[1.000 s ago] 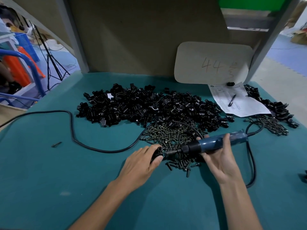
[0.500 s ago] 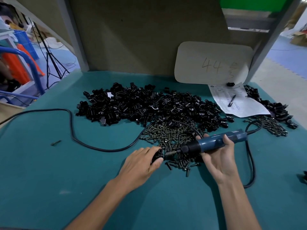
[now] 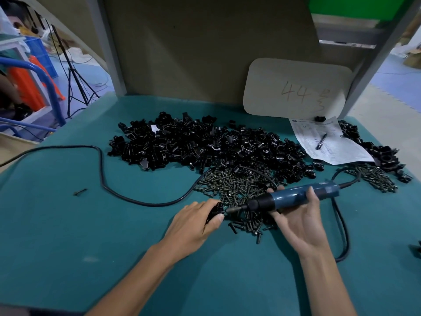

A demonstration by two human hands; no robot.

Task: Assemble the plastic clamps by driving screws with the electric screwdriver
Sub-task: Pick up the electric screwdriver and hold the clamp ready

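Clamp [image 3: 215,209]: black plastic, pinched between thumb and curled fingers of my left hand [image 3: 196,224], low over the table [image 3: 68,236]
Electric screwdriver [image 3: 293,197]: blue barrel, nearly level, my right hand [image 3: 300,220] wrapped round it; bit tip meets the clamp, the screw itself too small to make out
Step, by my judgement: driving a screw into this clamp
Next move calls for: bit kept in line, steady push, clamp braced against the twist
Loose screws [image 3: 239,188]: heap just under the bit
Clamp stock [image 3: 205,144]: wide black heap beyond
Cord [image 3: 102,174]: loops away left
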